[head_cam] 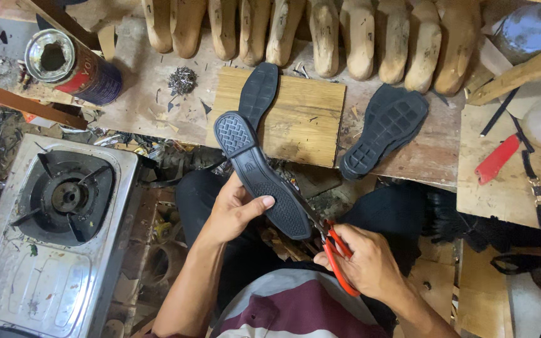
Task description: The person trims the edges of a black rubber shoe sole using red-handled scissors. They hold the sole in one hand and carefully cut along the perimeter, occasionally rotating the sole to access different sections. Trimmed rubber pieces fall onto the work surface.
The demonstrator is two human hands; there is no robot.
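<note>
My left hand [236, 209] grips a black rubber shoe sole [259, 175], tread side up, with the thumb across its middle. My right hand [364, 260] holds red-handled scissors [336, 256], whose blades meet the sole's edge near its lower end. A second black sole [259, 91] lies on a wooden board [302, 119] on the bench, and a third black sole [386, 128] lies to the right of the board.
A row of wooden shoe lasts [320, 34] lines the bench's far side. An open tin can [73, 66] and a pile of small nails [183, 80] sit at the left. A single gas burner stove [54, 231] stands low left. A red-handled knife [497, 158] rests at right.
</note>
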